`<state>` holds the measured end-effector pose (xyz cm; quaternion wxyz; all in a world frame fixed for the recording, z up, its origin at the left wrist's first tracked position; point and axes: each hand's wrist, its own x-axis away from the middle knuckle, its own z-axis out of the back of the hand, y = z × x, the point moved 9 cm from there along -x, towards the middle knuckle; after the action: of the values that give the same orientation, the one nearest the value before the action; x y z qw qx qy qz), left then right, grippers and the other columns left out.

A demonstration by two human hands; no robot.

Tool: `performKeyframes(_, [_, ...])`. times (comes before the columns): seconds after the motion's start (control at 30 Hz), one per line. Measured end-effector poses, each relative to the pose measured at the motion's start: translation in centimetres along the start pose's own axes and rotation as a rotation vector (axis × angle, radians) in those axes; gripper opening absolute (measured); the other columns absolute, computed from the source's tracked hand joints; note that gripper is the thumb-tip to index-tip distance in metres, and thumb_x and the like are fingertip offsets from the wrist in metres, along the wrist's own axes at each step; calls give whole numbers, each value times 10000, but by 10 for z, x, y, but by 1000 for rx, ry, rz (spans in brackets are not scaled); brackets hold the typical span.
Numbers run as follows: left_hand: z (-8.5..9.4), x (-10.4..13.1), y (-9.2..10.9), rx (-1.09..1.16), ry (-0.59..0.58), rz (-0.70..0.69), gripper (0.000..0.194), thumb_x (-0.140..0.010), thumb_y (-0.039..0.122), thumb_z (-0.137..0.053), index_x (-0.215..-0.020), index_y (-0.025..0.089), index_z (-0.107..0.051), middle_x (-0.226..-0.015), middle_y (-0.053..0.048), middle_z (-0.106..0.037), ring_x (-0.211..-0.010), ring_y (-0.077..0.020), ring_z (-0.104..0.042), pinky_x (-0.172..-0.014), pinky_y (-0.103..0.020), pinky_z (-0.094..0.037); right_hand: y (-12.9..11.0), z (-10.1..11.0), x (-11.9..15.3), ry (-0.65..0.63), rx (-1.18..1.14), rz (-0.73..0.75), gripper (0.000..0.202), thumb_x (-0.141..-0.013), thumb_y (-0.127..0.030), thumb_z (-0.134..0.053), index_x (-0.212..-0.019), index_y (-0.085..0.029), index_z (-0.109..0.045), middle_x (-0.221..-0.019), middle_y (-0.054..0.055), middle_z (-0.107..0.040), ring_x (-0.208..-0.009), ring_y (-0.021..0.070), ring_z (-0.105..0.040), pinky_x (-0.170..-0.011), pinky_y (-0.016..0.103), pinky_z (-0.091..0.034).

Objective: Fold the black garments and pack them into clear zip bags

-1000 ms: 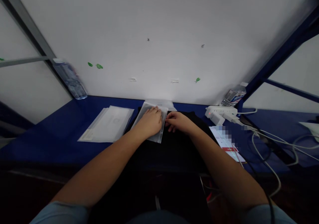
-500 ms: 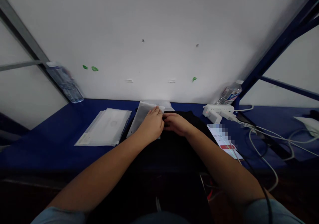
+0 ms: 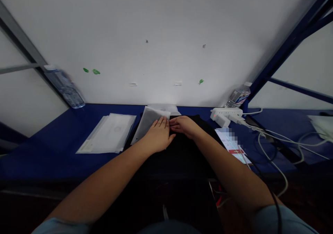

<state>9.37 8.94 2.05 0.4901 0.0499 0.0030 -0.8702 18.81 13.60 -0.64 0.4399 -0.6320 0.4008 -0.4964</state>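
A frosted plastic bag (image 3: 145, 122) lies tilted on a spread of black cloth (image 3: 179, 157) at the middle of the desk. My left hand (image 3: 159, 135) rests flat over the bag's right side, fingers stretched and thumb out to the right. Close beside it, my right hand (image 3: 183, 126) reaches in from the right with its fingers extended to the bag's right edge. The right thumb is hidden. Part of another clear plastic sheet (image 3: 163, 107) shows behind the bag, against the wall.
A stack of clear plastic bags (image 3: 108, 133) lies on the blue desk (image 3: 52, 142) to the left. Bottles stand at the back left (image 3: 66, 88) and back right (image 3: 239, 95). On the right are a white power strip (image 3: 226, 113), a lit phone (image 3: 230, 142) and loose cables (image 3: 270, 164).
My left hand has flattened and its thumb has swung out to the right. My right fingers have straightened at the bag's edge. The view has shifted slightly.
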Motion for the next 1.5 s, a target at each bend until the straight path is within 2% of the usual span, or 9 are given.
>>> performKeyframes(0.17, [1,0,1,-52,10,-6,656,-969,350,-447,-1496,-36,-390,-1610,-274,-283,-1525,-360,-250,-1239,-497,-218,-3,6,1,71,44,-21,103,-843,-146,-592,-823,-188,-684,-741,59,-718,-701,157,-709,-742,283,-617])
performKeyframes(0.43, [9,14,8,-108,-27,44,776,-799,252,-581,-1492,-32,-376,-1589,-301,-315,-1492,-397,-312,-1210,-492,-295,-14,18,-4,147,19,43,85,-892,-96,-572,-929,-158,-616,-812,74,-709,-698,143,-718,-771,285,-608])
performKeyframes(0.53, [10,13,6,-127,-40,84,710,-835,186,-530,-1480,-69,-377,-1563,-316,-354,-1475,-379,-355,-1203,-462,-319,-16,14,-3,110,57,32,106,-931,-89,-523,-941,-137,-617,-772,58,-690,-643,119,-692,-712,244,-596])
performKeyframes(0.7, [16,9,-9,-113,-1,152,624,-866,139,-460,-1462,-44,-421,-1528,-297,-426,-1452,-350,-408,-1182,-433,-356,-18,8,1,61,108,27,111,-949,-86,-504,-976,-134,-600,-778,49,-681,-578,104,-665,-627,220,-573])
performKeyframes(0.93, [5,7,-13,-97,-30,172,654,-818,23,-450,-1469,-32,-418,-1546,-279,-410,-1482,-319,-360,-1201,-399,-330,-12,5,-3,21,97,7,174,-960,-73,-478,-1115,-133,-532,-789,38,-665,-577,120,-684,-599,224,-571])
performKeyframes(1.1, [31,8,-11,-23,74,159,650,-843,13,-412,-1486,99,-444,-1540,-192,-464,-1468,-278,-395,-1204,-429,-347,-10,2,-6,-11,85,29,283,-938,-72,-562,-1211,-132,-522,-813,24,-672,-601,118,-694,-620,226,-585])
performKeyframes(1.3, [66,23,-10,149,126,153,605,-879,10,-341,-1471,53,-458,-1574,-179,-414,-1472,-235,-386,-1225,-389,-327,-11,0,-12,-48,286,109,167,-926,-149,-640,-1089,-127,-610,-685,-18,-630,-479,96,-593,-454,196,-499])
performKeyframes(1.4, [64,28,-8,183,87,127,614,-881,18,-340,-1484,61,-450,-1580,-157,-411,-1478,-232,-373,-1236,-405,-308,-11,-8,-11,-146,437,161,61,-897,-131,-662,-954,-136,-640,-665,-28,-626,-463,80,-566,-426,177,-461])
performKeyframes(1.5, [53,33,-8,215,21,103,628,-877,34,-346,-1493,91,-450,-1583,-127,-415,-1483,-221,-361,-1243,-398,-291,-15,-15,-6,-231,562,245,131,-848,-122,-703,-958,-155,-639,-640,-58,-612,-450,70,-555,-405,156,-399])
